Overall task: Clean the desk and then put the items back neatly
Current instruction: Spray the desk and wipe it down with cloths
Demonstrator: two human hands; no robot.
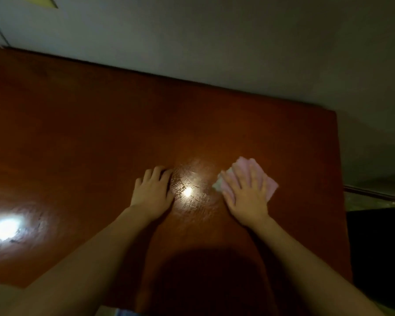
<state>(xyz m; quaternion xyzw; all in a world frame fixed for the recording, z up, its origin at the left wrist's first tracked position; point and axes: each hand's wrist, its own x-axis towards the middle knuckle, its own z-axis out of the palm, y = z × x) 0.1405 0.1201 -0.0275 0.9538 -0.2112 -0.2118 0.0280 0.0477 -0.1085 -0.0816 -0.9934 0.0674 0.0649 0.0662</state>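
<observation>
A reddish-brown wooden desk (100, 124) fills most of the view in dim light. My right hand (246, 192) lies flat with spread fingers on a folded pink cloth (271, 187) and presses it onto the desk right of centre. A white corner of the cloth shows at its left edge. My left hand (153, 190) rests palm down on the bare desk a short way to the left, holding nothing. Wet streaks shine on the wood between the two hands.
A pale wall (214, 42) runs along the desk's far edge. The desk's right edge (341, 179) drops off to a dark floor area. Two bright lamp reflections glare on the wood, one between the hands, one at the near left (4, 228).
</observation>
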